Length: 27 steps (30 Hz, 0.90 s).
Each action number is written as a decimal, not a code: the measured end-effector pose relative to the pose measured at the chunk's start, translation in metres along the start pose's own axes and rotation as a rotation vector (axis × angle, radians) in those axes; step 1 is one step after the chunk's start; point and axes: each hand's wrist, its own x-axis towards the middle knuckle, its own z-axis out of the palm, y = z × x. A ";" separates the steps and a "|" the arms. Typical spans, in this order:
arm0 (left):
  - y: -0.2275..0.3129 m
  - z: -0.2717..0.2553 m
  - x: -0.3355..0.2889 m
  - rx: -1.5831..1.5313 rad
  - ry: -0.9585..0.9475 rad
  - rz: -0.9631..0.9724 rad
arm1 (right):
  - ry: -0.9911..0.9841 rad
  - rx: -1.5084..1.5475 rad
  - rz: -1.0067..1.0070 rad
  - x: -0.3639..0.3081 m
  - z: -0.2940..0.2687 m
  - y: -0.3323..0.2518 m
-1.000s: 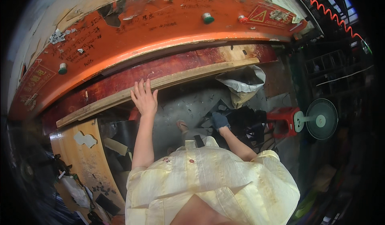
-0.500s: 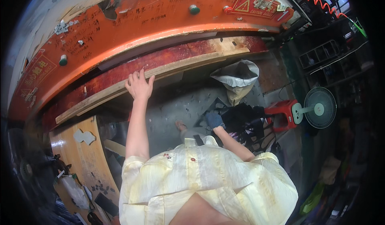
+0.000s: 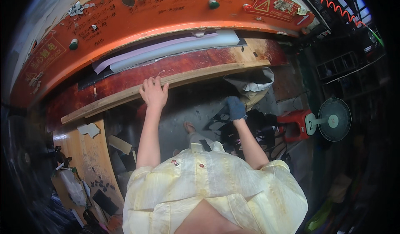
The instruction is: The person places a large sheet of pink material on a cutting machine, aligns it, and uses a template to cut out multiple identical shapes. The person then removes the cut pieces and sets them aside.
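Note:
My bare left hand (image 3: 153,93) is closed over the pale wooden strip along the near edge of a red board (image 3: 187,63). Its fingers bend over the wood, a little apart. In a blue-grey glove, my right hand (image 3: 236,108) is held in the air right of the middle, apart from the board. Its fingers look bunched, and I cannot make out anything in them. Just beyond the glove stands a white sack (image 3: 257,84), partly under the board's edge. Pale blue (image 3: 175,50) and pinkish sheets (image 3: 154,47) lie on the board's far part, below an orange machine beam (image 3: 179,11).
A red stool (image 3: 293,125) and a fan (image 3: 333,119) stand at the right, near dark scraps (image 3: 258,130) on the floor. A wooden bench (image 3: 87,155) with small dark pieces is at the left. A red coiled hose (image 3: 329,2) hangs top right.
The red board has come nearer to me from under the orange beam, with my left hand on its edge. The sheets now show. My gloved hand has moved forward, toward the sack.

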 end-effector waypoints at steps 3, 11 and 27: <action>0.005 -0.016 -0.033 -0.041 -0.016 0.017 | 0.017 0.115 0.056 0.029 -0.024 -0.020; -0.002 -0.024 -0.100 -0.187 0.116 0.037 | 0.183 0.037 -0.019 0.117 -0.033 -0.079; 0.020 -0.074 -0.229 -0.400 0.144 0.009 | -0.276 -0.685 0.234 0.106 -0.003 -0.159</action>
